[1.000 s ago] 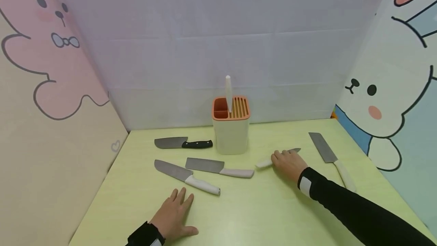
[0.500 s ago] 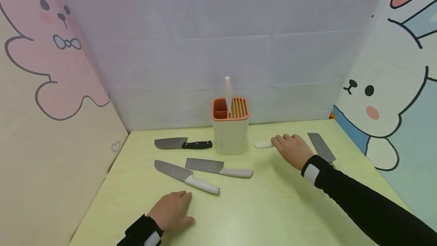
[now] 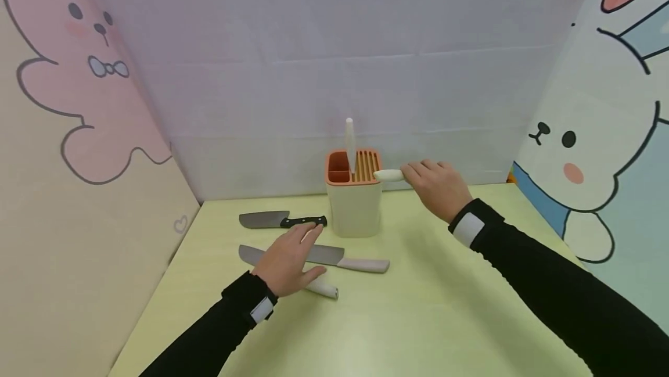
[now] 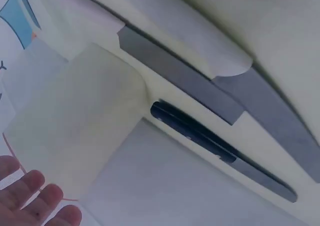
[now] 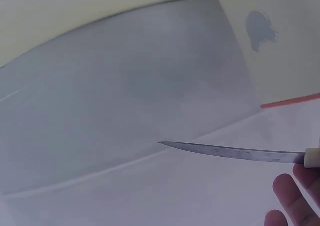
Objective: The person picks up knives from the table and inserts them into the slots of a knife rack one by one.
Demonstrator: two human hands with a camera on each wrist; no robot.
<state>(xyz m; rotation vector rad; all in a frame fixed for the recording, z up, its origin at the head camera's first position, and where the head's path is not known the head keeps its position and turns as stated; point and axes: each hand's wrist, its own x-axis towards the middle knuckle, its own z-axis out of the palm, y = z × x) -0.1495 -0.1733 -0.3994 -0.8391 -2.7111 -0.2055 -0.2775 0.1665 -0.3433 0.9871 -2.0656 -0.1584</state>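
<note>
My right hand [image 3: 438,191] grips a small knife by its white handle [image 3: 389,175], raised beside the top of the knife block [image 3: 354,211]. In the right wrist view its narrow pointed blade [image 5: 235,153] stands bare. My left hand [image 3: 286,258], fingers extended and holding nothing, hovers over a white-handled knife [image 3: 323,288] and hides part of it. Close to its fingertips lies a black-handled knife [image 3: 263,219]. A cleaver with a pale pink handle [image 3: 363,265] rests between them. In the left wrist view several fingertips [image 4: 32,183] appear before the block.
One white-handled knife [image 3: 350,142] stands upright in the block, by its slotted orange top [image 3: 368,163]. My right sleeve [image 3: 528,261] covers the spot where another cleaver lay. A pale wall [image 3: 261,98] rises behind the table [image 3: 397,325].
My right hand has lifted the small knife off the table and brought it up and left to the block. My left hand has risen from the table and moved forward over the knives.
</note>
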